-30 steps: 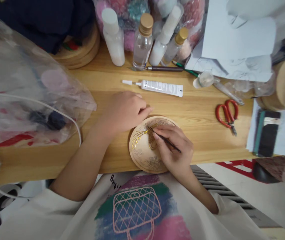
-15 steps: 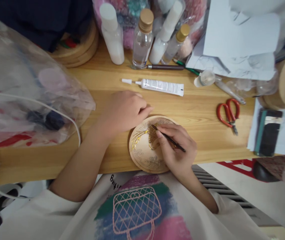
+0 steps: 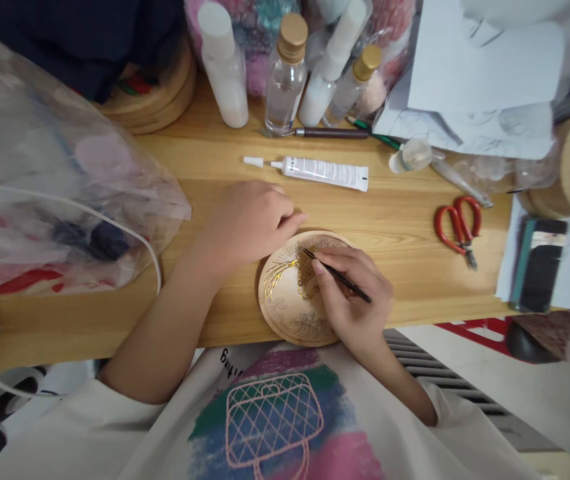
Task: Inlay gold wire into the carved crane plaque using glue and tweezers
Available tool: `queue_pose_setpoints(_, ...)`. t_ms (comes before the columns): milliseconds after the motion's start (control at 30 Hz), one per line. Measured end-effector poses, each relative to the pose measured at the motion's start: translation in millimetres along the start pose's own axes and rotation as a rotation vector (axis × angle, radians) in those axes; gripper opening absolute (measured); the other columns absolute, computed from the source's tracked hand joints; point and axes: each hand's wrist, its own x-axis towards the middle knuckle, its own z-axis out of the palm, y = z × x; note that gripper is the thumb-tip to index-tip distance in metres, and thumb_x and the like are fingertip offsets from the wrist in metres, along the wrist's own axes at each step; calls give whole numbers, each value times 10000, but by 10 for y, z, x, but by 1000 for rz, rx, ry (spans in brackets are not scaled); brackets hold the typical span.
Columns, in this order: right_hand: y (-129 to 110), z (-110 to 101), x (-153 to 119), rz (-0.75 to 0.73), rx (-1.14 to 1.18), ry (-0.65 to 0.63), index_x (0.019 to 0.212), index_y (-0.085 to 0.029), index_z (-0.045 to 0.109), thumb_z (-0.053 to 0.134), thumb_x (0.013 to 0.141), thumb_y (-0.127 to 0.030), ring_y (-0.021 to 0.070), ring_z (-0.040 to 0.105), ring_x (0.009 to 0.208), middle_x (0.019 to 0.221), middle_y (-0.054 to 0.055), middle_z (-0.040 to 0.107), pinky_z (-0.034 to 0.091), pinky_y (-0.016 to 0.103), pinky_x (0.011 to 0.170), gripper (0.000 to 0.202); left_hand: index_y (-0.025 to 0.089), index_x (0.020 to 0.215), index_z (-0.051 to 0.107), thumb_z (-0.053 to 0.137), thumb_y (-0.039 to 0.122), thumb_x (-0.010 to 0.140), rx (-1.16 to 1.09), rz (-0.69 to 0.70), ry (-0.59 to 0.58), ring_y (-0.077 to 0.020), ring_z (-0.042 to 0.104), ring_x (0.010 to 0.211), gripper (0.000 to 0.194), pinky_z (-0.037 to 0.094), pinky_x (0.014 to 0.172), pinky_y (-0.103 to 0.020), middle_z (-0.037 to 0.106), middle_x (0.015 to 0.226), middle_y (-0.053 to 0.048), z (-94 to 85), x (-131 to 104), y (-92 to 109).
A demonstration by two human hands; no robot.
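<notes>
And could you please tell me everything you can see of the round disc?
The disc is flat, pale and wooden-looking. Fine dark lines cover parts of its face, with wave-like curls low down and spiky strokes near the top. Shiny gold lines curve on the left, beside a gold-brown patch. It lies on the table at the near edge. The right hand, holding a dark tool, hides its right side; whether the tip touches it is unclear. The left hand rests by its upper left rim.

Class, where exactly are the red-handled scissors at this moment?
In the head view, the red-handled scissors lie on the wooden tabletop, toward the right, between the right hand and the dark, teal-edged phone-like slab.
</notes>
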Motion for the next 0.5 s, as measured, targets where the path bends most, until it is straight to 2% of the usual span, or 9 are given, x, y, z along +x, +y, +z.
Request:
queue_pose_setpoints(267,-13,-15,-5,30,15,24,928,-220,711,678,852,-120,172,700,874,919,19,748,566,356,796,131,177,563,572,527,333,920,26,30,-2,-141,501,644,392,339,635,-275,548,597,-3,-13,-2,4)
queue_pose_setpoints(400,7,-59,1,113,116,106,926,-249,720,700,850,-164,184,698,889,928,19,750,587,370,825,116,178,625,620,586,302,907,-4,-26,-33,-175,565,714,310,368,648,-299,626,707,-26,-66,-23,17)
queue_pose_setpoints(500,83,-148,31,160,169,180,908,-264,721,708,854,-206,168,703,831,871,3,748,601,330,758,80,193,709,662,587,295,908,-37,-15,-43,-188,590,718,236,390,639,-306,674,780,-39,-118,-147,31)
